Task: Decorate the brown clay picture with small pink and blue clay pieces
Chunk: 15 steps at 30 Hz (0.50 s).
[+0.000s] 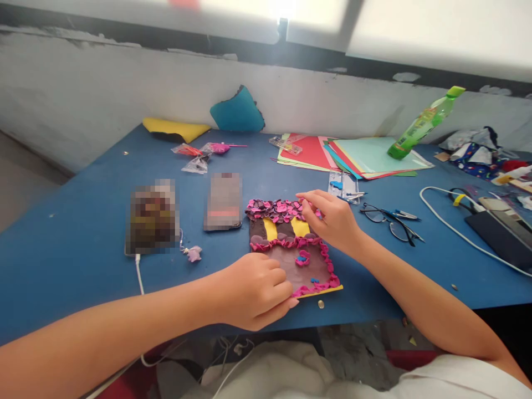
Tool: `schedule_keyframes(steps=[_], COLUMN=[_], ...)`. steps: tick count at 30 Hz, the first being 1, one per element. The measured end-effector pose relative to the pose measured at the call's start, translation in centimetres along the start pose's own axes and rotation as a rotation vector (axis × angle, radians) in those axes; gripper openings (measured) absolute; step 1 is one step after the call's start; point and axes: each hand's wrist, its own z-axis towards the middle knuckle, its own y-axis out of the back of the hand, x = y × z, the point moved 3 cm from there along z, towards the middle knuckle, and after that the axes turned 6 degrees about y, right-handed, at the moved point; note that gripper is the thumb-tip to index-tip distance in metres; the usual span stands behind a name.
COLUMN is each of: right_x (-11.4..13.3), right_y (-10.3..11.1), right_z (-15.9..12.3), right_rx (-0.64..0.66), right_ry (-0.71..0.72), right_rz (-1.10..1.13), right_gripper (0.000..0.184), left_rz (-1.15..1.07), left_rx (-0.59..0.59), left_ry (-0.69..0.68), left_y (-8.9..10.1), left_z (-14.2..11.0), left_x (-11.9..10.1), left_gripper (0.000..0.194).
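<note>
A square clay picture (286, 266) lies near the front edge of the table. Pink and dark purple clay petals run along its top, yellow and dark brown blocks fill the band below, and a pink frill edges a brownish panel with a small pink and blue flower (303, 258). My left hand (260, 291) is closed over its lower left corner, thumb along the front edge and fingertips partly hidden. At the upper right petals is my right hand (332, 221), thumb and forefinger pinched together. Whatever sits between those fingertips is too small to make out.
Left of the picture lie two phones (223, 202) (152, 216), one on a white cable. Glasses (390, 221) and a clear case (344, 185) with tools are at right. Behind are coloured sheets (307, 149), a green bottle (428, 124) and small plastic bags (197, 162).
</note>
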Motion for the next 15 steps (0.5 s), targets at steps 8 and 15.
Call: schedule_keyframes(steps=[8,15], right_x=[-0.4,-1.3], right_y=[1.0,0.5], right_z=[0.5,0.6], right_rx=[0.103,-0.008], right_ry=[-0.431,-0.718], right_rz=[0.669,1.158], right_gripper=[0.019,0.052], left_rz=[0.003,0.007], left_rx=[0.006,0.016], left_ry=[0.008,0.000], left_y=[-0.2,-0.2], left_z=[0.0,0.1], left_x=[0.1,0.1], left_gripper=[0.035,0.035])
